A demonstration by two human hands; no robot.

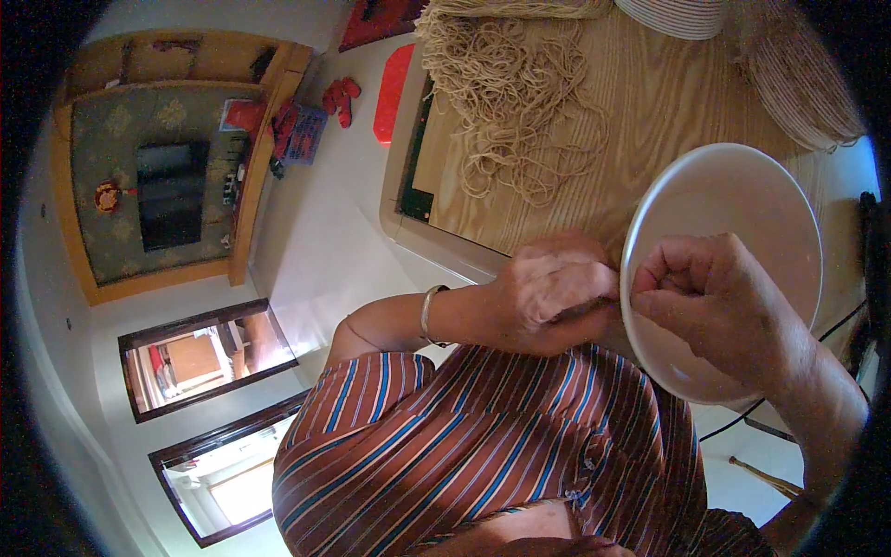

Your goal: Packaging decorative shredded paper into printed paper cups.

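Observation:
A white, bowl-shaped vessel (761, 200) leans tilted at the table's near right, its wide opening facing me. My left hand (557, 295), with a bangle at the wrist, is closed just outside the vessel's left rim, its fingertips against or very near it. Over the opening, my right hand (710, 302) is closed in a pinch, thumb and fingertips just inside the same rim. Whatever either hand holds is too small or hidden to make out. Beyond my hands, a loose tangle of beige cord (520, 102) lies on the wood-grain table (650, 102).
A white ridged round object (676, 14) stands at the far edge, near a large coil of beige cord (803, 84) at far right. A black cable (742, 422) runs beside the vessel. To the left are a red stool (393, 97), a blue basket (304, 135) and a television (174, 195).

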